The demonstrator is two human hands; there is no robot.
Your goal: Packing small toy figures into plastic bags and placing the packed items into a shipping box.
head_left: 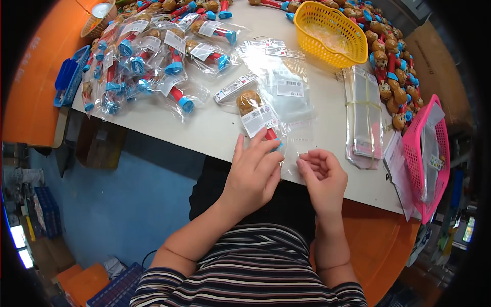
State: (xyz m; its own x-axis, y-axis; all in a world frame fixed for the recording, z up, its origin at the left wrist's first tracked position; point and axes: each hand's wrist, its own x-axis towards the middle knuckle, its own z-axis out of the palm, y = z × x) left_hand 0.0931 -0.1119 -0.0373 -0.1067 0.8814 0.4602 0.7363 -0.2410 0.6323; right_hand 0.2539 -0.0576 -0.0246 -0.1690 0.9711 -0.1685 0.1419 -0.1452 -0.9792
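Note:
On the white table in front of me lies a toy with a brown head, a red stem and a blue end, inside a clear plastic bag with a white label. My left hand rests its spread fingers on the bag over the stem and blue end. At the bag's right, my right hand is closed, thumb and forefinger tips together beside clear film at the table edge. Whatever they pinch is too thin to make out. Flat clear bags lie just beyond the toy.
Bagged toys are heaped at the left. A yellow basket stands at the back, with loose toys along the right. Banded plastic sleeves lie nearer, beside a pink basket at the table's right edge. A blue tray sits far left.

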